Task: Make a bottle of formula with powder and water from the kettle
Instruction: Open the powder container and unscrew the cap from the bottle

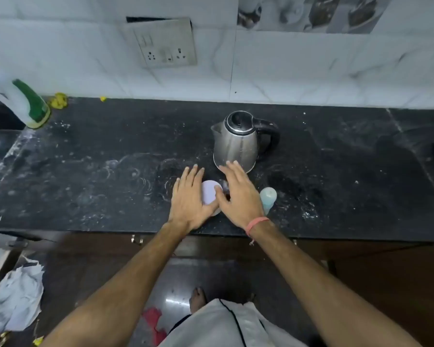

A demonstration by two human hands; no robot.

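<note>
Head view: the steel kettle (236, 144) stands upright on the dark speckled surface (110, 171), handle to the right, with the bottle (268, 198) near it toward the front edge, just right of the right hand (238, 194). Between the hands sits a round pale-lidded container (209, 192); the left hand (189, 199) lies against its left side, fingers straight and slightly apart. The right hand's fingers are extended and spread above it, thumb touching the lid.

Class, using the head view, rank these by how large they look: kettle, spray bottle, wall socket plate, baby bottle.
1. Wall socket plate and spray bottle: too alike to rank
2. Kettle
3. Baby bottle, partly hidden by the right hand
</note>
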